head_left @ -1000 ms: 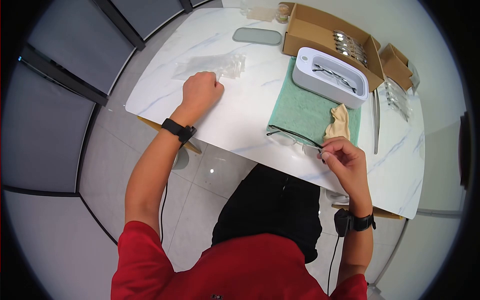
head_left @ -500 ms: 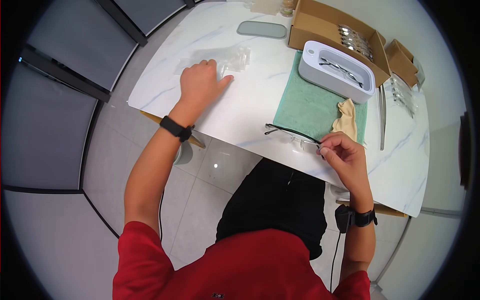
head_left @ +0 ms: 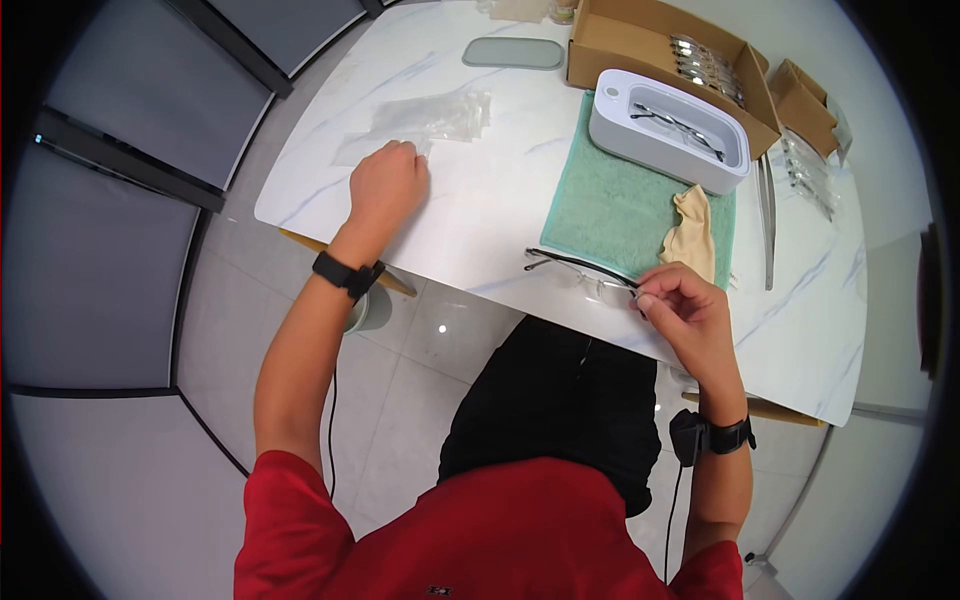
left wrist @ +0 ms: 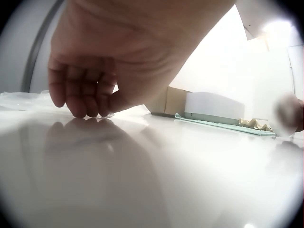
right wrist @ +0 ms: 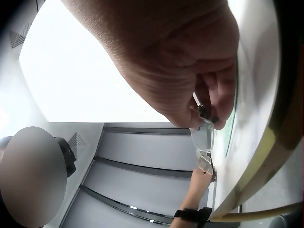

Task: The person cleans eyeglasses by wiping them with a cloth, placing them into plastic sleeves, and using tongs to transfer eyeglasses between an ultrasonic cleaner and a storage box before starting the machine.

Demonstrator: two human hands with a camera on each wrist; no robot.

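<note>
My left hand (head_left: 388, 188) is at the near edge of a pile of clear plastic bags (head_left: 432, 115) on the left of the table. It pinches one clear bag (head_left: 360, 150), which lies nearer than the rest; in the left wrist view the fingertips (left wrist: 91, 113) meet the thumb low at the tabletop. My right hand (head_left: 688, 310) holds eyeglasses (head_left: 590, 268) with black temples by one end, between thumb and fingers, over the table's front edge. The clear lenses (right wrist: 203, 137) show in the right wrist view, while the gripped end is partly hidden.
A white ultrasonic cleaner (head_left: 665, 155) with glasses inside stands on a green towel (head_left: 600, 215), with a beige cloth (head_left: 690, 235) nearby. Behind are a cardboard box (head_left: 640, 50) holding several glasses and a grey tray (head_left: 512, 54). Tweezers (head_left: 768, 225) and bagged glasses (head_left: 808, 175) lie right.
My left hand spread its thumb over the bags, then closed and drew back slightly, and one bag now lies apart from the pile. The right hand keeps holding the eyeglasses, nearly still.
</note>
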